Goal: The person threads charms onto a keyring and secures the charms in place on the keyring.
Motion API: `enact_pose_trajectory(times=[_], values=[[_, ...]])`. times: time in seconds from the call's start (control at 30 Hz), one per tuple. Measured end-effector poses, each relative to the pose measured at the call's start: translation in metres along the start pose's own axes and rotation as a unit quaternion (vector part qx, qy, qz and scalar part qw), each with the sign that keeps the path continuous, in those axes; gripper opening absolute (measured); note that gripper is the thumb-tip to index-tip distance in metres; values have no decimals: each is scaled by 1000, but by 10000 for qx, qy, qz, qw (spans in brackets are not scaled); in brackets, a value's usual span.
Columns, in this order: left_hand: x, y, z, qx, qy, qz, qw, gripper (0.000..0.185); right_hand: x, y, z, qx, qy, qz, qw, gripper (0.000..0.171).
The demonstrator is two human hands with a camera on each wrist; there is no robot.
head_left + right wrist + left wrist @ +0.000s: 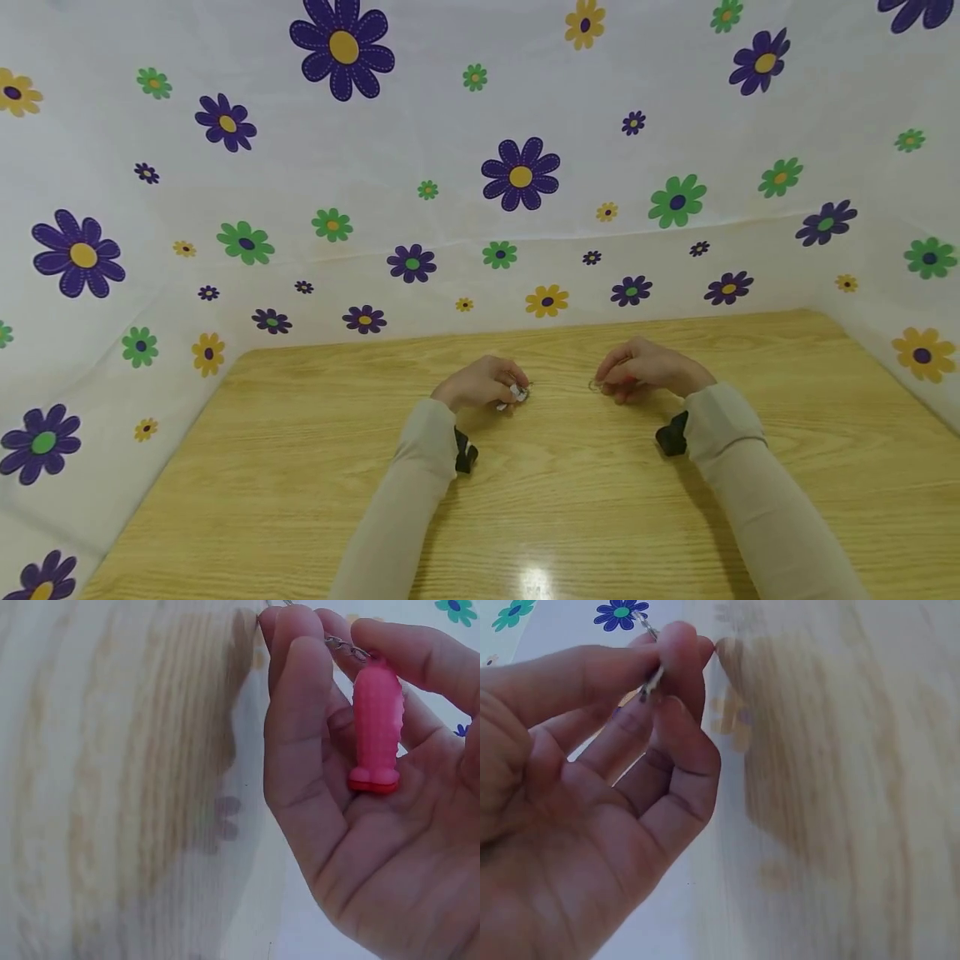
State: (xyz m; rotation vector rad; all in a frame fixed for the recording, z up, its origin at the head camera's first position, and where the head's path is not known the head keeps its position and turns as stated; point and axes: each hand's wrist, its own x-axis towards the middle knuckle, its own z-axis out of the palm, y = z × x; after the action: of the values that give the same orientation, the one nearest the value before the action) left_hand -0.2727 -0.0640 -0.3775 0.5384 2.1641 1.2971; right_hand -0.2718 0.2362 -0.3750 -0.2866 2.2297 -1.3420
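Slightly left of the middle of the table, my left hand (480,383) pinches a small metal keychain (652,681) between thumb and fingertips. White pieces (517,392) show at those fingers in the head view; their exact shape is too small to tell. Across a gap to the right, my right hand (651,372) holds a pink rubbery keychain (377,724) with a bumpy body and a red base. Its metal chain (346,648) runs between thumb and fingers, and the pink figure hangs in front of the palm. A thin ring (596,386) pokes out past the right fingertips.
Both hands are over a light wood-grain table (525,492). A white cloth (450,150) printed with purple, green and yellow flowers stands behind it and on both sides. Black straps (672,433) sit at the wrists, below the beige sleeves (765,492).
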Motion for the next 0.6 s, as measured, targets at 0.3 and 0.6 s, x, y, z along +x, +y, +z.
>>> enact_pose_trajectory(times=[0.3,0.6], values=[[-5,-3,3,-47,53,158,9999,19,-1,0,4,384,91,-106,9992,15],[-8,-1,9,-76,760,264,9967,15,-1,-4,17,873,242,-341,9953,13]])
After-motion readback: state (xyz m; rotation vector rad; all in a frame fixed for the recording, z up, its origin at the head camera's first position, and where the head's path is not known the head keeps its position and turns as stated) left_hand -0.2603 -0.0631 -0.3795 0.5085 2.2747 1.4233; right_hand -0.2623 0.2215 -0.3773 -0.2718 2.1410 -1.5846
